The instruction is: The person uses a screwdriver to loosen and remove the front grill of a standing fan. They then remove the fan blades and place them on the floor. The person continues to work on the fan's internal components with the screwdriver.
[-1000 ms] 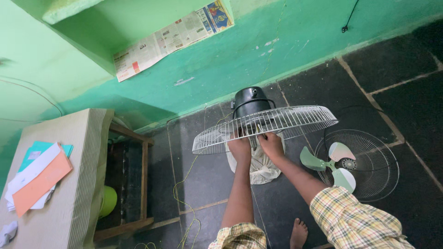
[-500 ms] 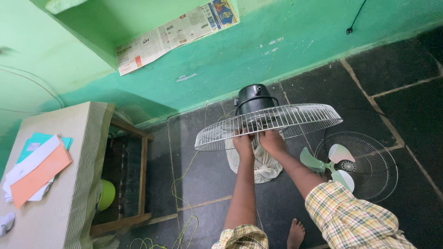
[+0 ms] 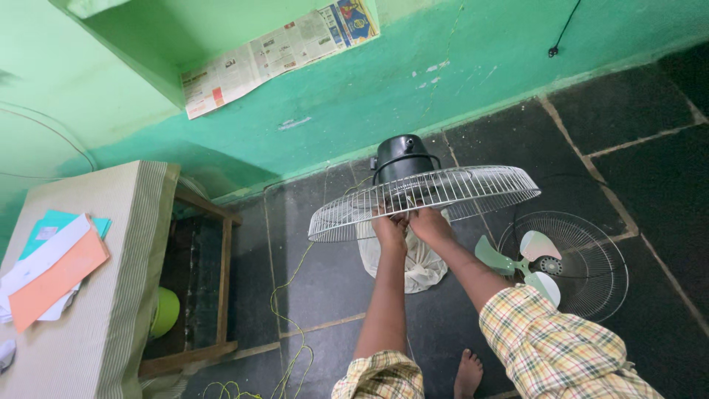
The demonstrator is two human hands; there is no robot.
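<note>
Head view looked down on both hands raised together under a white wire guard, which sat at about 12 o'clock from the person, tilted with its right edge higher, and fixed in front of a black motor. The left hand and the right hand touched each other at the guard's lower middle, fingers pushed in among the wires; they seemed to be gripping the wires or some small part at the hub, though the mesh hid the fingertips and I could not tell which. Just below the hands hung a pale bag, wrapped around what was probably the stand. At 3 o'clock on the dark floor lay the second guard with the green blades resting on it, well apart from the hands. The likeliest trouble, as I judged it, was fingers pinched or scraped between thin wires if the guard slipped, since it was held only near its centre and could tip to either side. A bare foot stood near a yellow-green cord trailing across the floor at 7 o'clock, so a step back could snag it. At 9 o'clock a table carrying papers stood clear of all this.
</note>
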